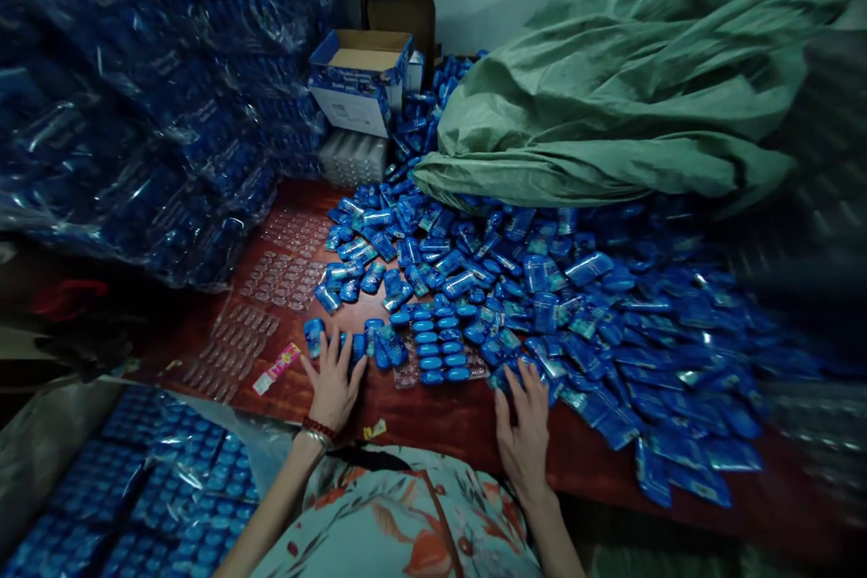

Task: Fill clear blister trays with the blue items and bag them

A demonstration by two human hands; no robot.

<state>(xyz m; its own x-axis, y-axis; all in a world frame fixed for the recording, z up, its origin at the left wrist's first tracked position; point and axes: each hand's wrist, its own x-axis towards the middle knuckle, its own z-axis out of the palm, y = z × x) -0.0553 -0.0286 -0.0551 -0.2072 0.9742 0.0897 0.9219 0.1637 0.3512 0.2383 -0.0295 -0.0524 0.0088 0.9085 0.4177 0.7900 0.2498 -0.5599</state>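
Note:
My left hand (333,384) rests at the table's front with its fingers spread, touching small blue packets (314,337). To the right, my right hand (525,420) reaches forward with fingers stretched out, its tips on the near edge of a big heap of glossy blue packets (542,298). Between the two hands lies a clear plastic tray (406,375), with rows of blue oval packets (440,348) set in it. Parts of the packets under both sets of fingertips are hidden.
Empty clear trays (230,352) lie at the left on the red table (433,420). A green cloth sack (610,126) covers the heap's back. An open blue carton (358,90) stands behind. Wrapped blue stacks (135,108) rise at left; filled trays (155,479) sit below.

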